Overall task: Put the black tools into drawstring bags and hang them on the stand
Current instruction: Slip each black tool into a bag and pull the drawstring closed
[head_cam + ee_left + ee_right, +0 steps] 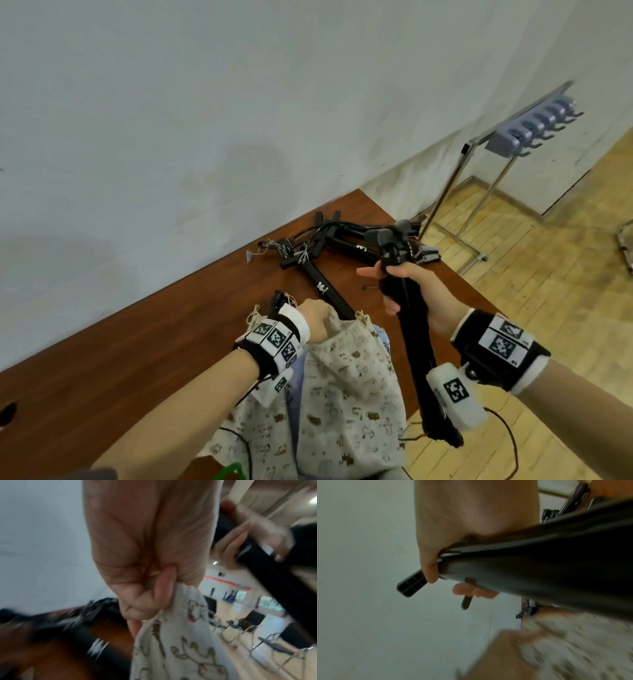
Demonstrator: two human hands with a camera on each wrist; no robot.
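Black folded tool (416, 342) gripped in right hand (411, 291), fingers curled round it; left hand (315, 320) pinches printed drawstring bag (346, 394) rim (near tabletop (137, 342) front edge).

Drawstring bag (346, 394) bottom beyond frame edge

White logo mark on the black tool (324, 288) lying on my table, too small to read, a second white mark on another black tool (360, 247), unreadable, square black-and-white coded tags on my wrist bands (503, 337), no legible words or numbers.
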